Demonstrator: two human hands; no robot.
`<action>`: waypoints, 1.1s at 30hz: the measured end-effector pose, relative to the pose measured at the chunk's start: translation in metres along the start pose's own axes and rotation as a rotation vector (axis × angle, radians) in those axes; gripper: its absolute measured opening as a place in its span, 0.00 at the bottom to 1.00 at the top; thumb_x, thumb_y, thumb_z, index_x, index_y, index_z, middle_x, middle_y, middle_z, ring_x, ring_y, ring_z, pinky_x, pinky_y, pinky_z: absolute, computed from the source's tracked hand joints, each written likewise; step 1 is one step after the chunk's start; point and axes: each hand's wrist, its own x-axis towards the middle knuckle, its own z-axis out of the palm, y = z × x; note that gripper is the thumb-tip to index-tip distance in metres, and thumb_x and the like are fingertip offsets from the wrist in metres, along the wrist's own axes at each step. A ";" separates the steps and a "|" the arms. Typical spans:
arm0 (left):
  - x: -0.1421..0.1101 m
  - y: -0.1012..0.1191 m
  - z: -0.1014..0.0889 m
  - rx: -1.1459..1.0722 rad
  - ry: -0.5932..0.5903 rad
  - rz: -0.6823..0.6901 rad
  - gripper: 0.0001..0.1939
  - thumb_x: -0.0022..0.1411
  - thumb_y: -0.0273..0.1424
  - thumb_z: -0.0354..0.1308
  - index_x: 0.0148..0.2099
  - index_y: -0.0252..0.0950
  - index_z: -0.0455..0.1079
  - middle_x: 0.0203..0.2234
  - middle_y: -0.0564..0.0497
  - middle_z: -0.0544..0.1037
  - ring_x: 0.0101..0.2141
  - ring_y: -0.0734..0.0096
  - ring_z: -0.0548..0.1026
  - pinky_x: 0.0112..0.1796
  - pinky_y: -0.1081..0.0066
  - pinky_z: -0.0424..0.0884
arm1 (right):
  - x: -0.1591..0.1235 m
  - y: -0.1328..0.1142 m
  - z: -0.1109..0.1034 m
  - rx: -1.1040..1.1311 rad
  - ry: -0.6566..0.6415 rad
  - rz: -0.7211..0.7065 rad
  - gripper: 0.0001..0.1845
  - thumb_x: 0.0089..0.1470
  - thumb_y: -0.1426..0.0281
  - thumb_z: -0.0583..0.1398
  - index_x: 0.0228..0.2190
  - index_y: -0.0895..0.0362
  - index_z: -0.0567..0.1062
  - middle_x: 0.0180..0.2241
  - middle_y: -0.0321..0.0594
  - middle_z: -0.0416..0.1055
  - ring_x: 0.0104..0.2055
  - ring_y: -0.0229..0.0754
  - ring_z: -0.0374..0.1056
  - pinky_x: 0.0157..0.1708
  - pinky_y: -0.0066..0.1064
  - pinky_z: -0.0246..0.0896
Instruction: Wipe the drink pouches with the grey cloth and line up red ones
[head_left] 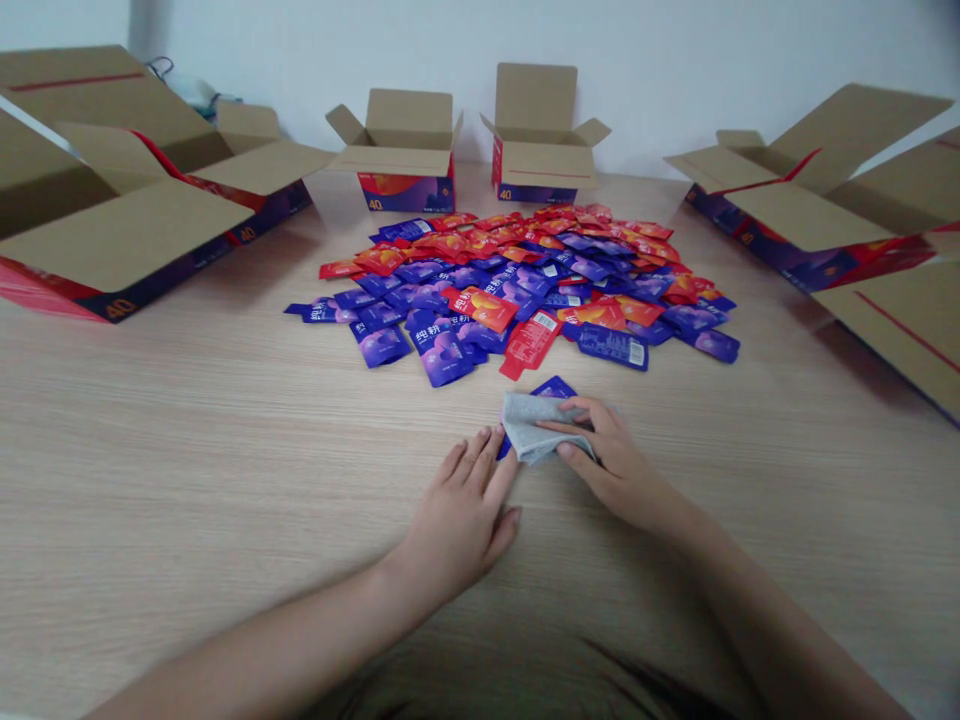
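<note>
A single blue sachet (555, 387) lies flat on the table in front of me, mostly covered by a folded grey cloth (536, 415). My right hand (611, 460) grips the cloth between thumb and fingers and presses it on the sachet. My left hand (465, 500) rests flat, fingers stretched out, its fingertips at the sachet's lower left edge. Just beyond both hands spreads a heap of blue-purple sachets (442, 350) and red-orange sachets (484, 308). One red sachet (531, 342) lies back side up at the heap's near edge.
Two open cardboard boxes, a left one (405, 190) and a right one (534, 180), stand behind the heap. More open boxes are at the left (150, 240) and at the right (810, 220). A pale wall (645, 70) rises behind the wooden table (187, 450).
</note>
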 end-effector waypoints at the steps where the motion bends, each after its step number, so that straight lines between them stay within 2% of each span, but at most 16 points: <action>1: 0.000 0.000 0.000 -0.004 0.010 0.004 0.32 0.64 0.37 0.51 0.67 0.30 0.52 0.64 0.37 0.57 0.64 0.51 0.54 0.60 0.53 0.54 | 0.000 0.000 -0.001 0.016 -0.006 0.010 0.20 0.63 0.64 0.50 0.54 0.47 0.71 0.54 0.46 0.58 0.58 0.52 0.55 0.58 0.52 0.52; 4: 0.002 -0.002 -0.001 -0.020 0.062 0.020 0.31 0.63 0.33 0.52 0.65 0.29 0.53 0.62 0.35 0.59 0.62 0.50 0.57 0.58 0.53 0.58 | 0.000 -0.003 -0.002 0.045 -0.035 0.022 0.20 0.63 0.63 0.50 0.54 0.47 0.71 0.55 0.46 0.57 0.59 0.51 0.54 0.58 0.52 0.52; 8: 0.007 -0.006 -0.005 -0.036 0.121 0.045 0.24 0.63 0.29 0.50 0.61 0.32 0.59 0.58 0.36 0.66 0.59 0.52 0.62 0.55 0.54 0.62 | 0.000 -0.008 -0.003 0.009 -0.036 0.001 0.22 0.58 0.62 0.57 0.54 0.49 0.71 0.55 0.47 0.57 0.59 0.53 0.53 0.58 0.52 0.52; 12: 0.011 -0.006 -0.009 -0.005 0.083 0.054 0.21 0.63 0.28 0.51 0.59 0.37 0.63 0.54 0.39 0.67 0.57 0.53 0.63 0.54 0.54 0.63 | -0.001 -0.010 0.004 -0.060 0.000 -0.017 0.25 0.52 0.66 0.61 0.53 0.50 0.72 0.54 0.48 0.59 0.57 0.55 0.57 0.56 0.53 0.55; 15: 0.011 -0.005 -0.008 0.010 0.058 0.043 0.18 0.64 0.29 0.52 0.56 0.38 0.66 0.55 0.39 0.66 0.58 0.52 0.62 0.55 0.54 0.62 | -0.001 -0.007 0.005 -0.084 0.050 -0.035 0.22 0.54 0.74 0.56 0.50 0.51 0.74 0.53 0.48 0.63 0.54 0.53 0.61 0.54 0.51 0.58; 17: 0.010 -0.005 -0.006 0.016 0.052 0.034 0.19 0.64 0.29 0.52 0.56 0.38 0.66 0.56 0.39 0.65 0.58 0.52 0.62 0.54 0.54 0.62 | 0.002 -0.002 -0.003 -0.065 0.081 -0.044 0.27 0.52 0.79 0.51 0.51 0.52 0.73 0.52 0.46 0.67 0.54 0.50 0.63 0.54 0.48 0.60; 19: 0.010 -0.005 -0.004 0.021 0.058 0.036 0.23 0.63 0.30 0.53 0.61 0.40 0.62 0.57 0.38 0.64 0.58 0.51 0.61 0.54 0.53 0.62 | 0.010 0.004 -0.019 -0.090 0.123 -0.028 0.30 0.50 0.81 0.50 0.53 0.52 0.71 0.50 0.43 0.71 0.52 0.48 0.66 0.53 0.45 0.62; 23: 0.010 -0.007 -0.003 0.024 0.055 0.056 0.26 0.64 0.31 0.52 0.64 0.41 0.58 0.58 0.38 0.63 0.59 0.50 0.61 0.54 0.53 0.61 | 0.041 0.014 -0.055 -0.334 0.207 0.043 0.26 0.53 0.78 0.51 0.51 0.54 0.73 0.45 0.45 0.77 0.45 0.52 0.72 0.46 0.46 0.65; 25: 0.010 -0.008 -0.003 0.020 0.041 0.057 0.26 0.65 0.31 0.51 0.65 0.41 0.57 0.58 0.38 0.63 0.59 0.51 0.60 0.54 0.53 0.60 | 0.056 0.015 -0.060 -0.429 0.191 0.037 0.24 0.55 0.78 0.51 0.50 0.54 0.74 0.44 0.46 0.77 0.44 0.52 0.72 0.46 0.46 0.64; 28: 0.011 -0.008 -0.004 0.013 0.038 0.052 0.26 0.66 0.31 0.50 0.65 0.40 0.56 0.60 0.39 0.62 0.59 0.52 0.59 0.55 0.53 0.59 | 0.061 0.016 -0.044 -0.470 0.148 -0.039 0.26 0.52 0.82 0.50 0.51 0.57 0.73 0.46 0.46 0.76 0.47 0.50 0.71 0.48 0.44 0.63; 31: 0.010 -0.008 -0.005 0.007 0.037 0.050 0.26 0.66 0.31 0.49 0.66 0.39 0.55 0.61 0.40 0.61 0.60 0.53 0.59 0.55 0.54 0.59 | 0.044 0.016 -0.019 -0.433 0.165 -0.120 0.28 0.48 0.84 0.51 0.49 0.59 0.74 0.47 0.49 0.73 0.51 0.50 0.66 0.50 0.43 0.62; 33: 0.009 -0.007 -0.005 0.003 0.034 0.044 0.27 0.66 0.31 0.49 0.66 0.39 0.54 0.61 0.40 0.61 0.60 0.53 0.59 0.55 0.54 0.59 | 0.028 0.015 -0.011 -0.377 0.195 -0.135 0.27 0.48 0.83 0.51 0.48 0.58 0.75 0.46 0.50 0.71 0.49 0.51 0.65 0.49 0.44 0.63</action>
